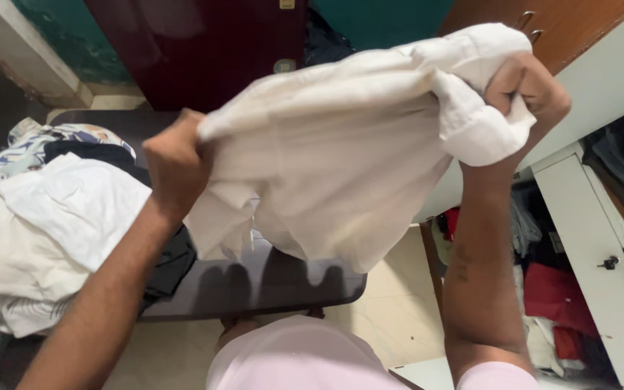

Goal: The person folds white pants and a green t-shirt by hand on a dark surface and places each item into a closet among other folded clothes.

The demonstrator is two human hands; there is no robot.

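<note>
Both hands [175, 162] [529, 90] clenched on white shirt [341, 166] | dark table [269, 285], clothes pile [52, 224] | wardrobe [601, 253], seemingly open

Plain cream-white cotton shirt [341, 152] at centre, without pattern; dark grey-brown flat tabletop [269, 285] beneath it. At 9 o'clock, a heap of plain white folded cloth [52, 224] over a black garment [171, 263], with a blue-and-white printed fabric [30, 144] behind. At 12 o'clock a dark maroon wooden door [204, 50] against a teal painted wall [384, 18]; at 4 o'clock red clothes [557, 296] beside a white cabinet door [601, 260]; at 6 o'clock a pale pink top [290, 361].
</note>
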